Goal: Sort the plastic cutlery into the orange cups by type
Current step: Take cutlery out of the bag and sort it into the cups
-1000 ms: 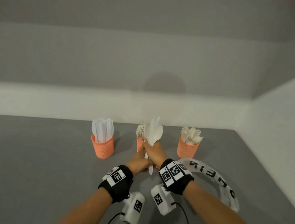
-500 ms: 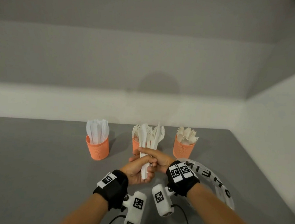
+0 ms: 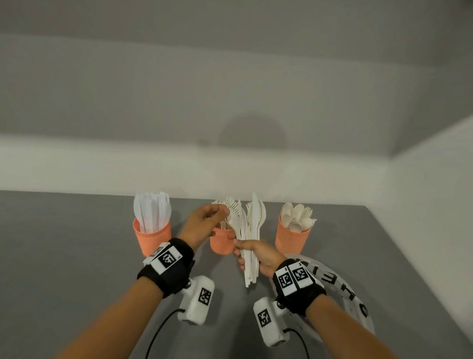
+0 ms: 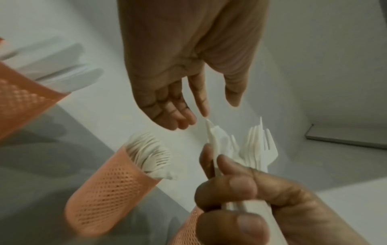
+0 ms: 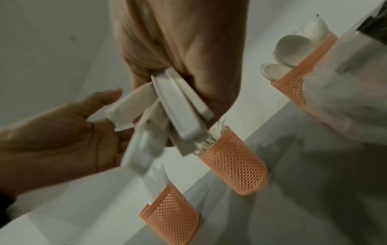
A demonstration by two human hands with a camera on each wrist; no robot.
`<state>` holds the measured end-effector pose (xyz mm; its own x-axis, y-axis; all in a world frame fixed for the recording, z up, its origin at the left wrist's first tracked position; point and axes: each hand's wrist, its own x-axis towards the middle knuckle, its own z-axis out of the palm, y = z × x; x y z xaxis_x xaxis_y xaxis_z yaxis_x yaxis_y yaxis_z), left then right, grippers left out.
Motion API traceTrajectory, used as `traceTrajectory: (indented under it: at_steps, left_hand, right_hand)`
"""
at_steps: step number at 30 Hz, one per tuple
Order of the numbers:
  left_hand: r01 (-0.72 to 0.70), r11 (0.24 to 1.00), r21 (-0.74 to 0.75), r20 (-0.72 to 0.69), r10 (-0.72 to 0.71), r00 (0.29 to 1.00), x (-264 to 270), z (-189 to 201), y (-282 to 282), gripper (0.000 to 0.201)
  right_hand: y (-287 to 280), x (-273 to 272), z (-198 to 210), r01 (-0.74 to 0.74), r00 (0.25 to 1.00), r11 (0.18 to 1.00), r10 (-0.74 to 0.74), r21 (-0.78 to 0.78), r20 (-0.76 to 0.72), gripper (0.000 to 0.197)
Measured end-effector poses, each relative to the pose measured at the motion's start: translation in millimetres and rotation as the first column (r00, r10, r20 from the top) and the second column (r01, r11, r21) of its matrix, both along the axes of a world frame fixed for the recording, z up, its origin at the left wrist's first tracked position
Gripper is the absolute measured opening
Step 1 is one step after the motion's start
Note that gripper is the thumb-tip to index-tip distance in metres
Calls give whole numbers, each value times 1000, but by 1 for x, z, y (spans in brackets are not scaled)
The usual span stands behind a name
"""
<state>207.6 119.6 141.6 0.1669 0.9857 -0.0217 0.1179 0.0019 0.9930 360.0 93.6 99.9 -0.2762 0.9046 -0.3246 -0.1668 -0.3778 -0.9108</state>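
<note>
The head view looks forward and down from above the table, taking in all three cups. Each wrist view looks up close along its own palm. All share the middle cup and the cutlery bundle just beside it.

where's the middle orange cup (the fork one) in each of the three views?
Head: middle cup at centre, partly behind the left hand.
Left wrist: lower left of centre, tilted, fork tines at its mouth.
Right wrist: right of centre.
Shared landmark: the cutlery bundle in the right hand.
</note>
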Motion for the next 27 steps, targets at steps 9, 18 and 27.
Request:
traceTrajectory:
  at_steps: [9,18,27]
  left_hand:
    - [-87,993,75,-233,103,967,15,-1,26,42]
    - [-133,981,144,-217,163,962,14,0,38,47]
    - [-253,962,100,-25,257,966,27,-14,22,23]
  right_hand:
    - [3,-12,-3,23,991,999,-27,36,133,31]
    - [2,0,-4,-32,996,999,30,-25,-84,28]
    - [10,-7,-6,133,991,990,-132,45,-19,15]
